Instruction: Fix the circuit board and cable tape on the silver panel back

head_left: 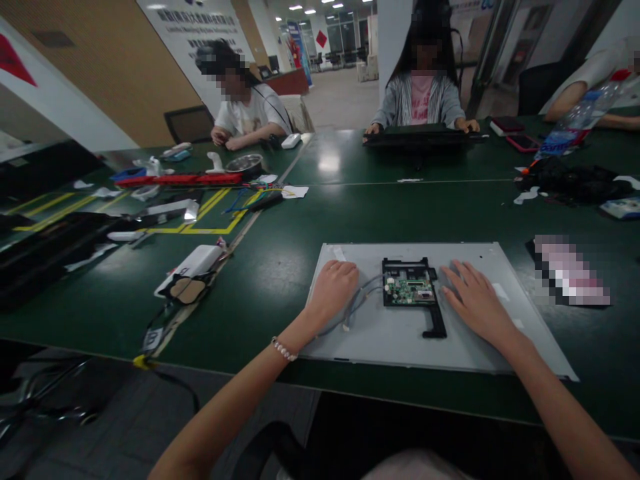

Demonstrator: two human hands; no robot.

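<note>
A flat grey metal panel lies on the table before me. On it sits a black plastic bracket holding a green circuit board. Grey cables run from the board's left side toward my left hand. My left hand rests on the panel's left part, fingers curled under; whatever they may hold is hidden. To the right of the bracket, my right hand lies on the panel with its fingers spread, apart from the bracket and holding nothing.
A white power strip and cord lie to the left. A blurred phone-like object is on the right. Farther off are a red tool-like strip, a round tin, a bottle and a black cable heap. Several people sit across the green table.
</note>
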